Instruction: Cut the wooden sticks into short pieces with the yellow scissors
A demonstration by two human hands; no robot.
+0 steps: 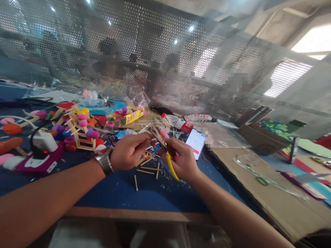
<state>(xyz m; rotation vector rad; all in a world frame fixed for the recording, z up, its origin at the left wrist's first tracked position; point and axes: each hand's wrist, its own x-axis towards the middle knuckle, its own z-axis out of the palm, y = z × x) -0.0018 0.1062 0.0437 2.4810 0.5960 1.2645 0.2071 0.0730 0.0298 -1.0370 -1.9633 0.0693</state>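
Observation:
My right hand [184, 160] grips a pair of scissors [171, 166] by its yellow handles. The metal blades point up and left toward my left hand [129, 153]. My left hand, with a metal-banded watch [105, 162] on its wrist, is closed in a pinch near the blade tips. What lies between its fingertips is too small to make out. Below the hands, several short wooden sticks [145, 171] lie on the blue tabletop [119, 193], among small pale scraps [169, 186].
Left of my hands stand a stick-built frame [85, 141], several colourful clay lumps [11, 128] and a purple power strip [42, 162] with a white charger [45, 143]. Right are a lit phone [195, 143], a red-labelled bottle [178, 123], a cardboard sheet [248, 179] and box [261, 137]. A perforated screen [144, 44] rises behind.

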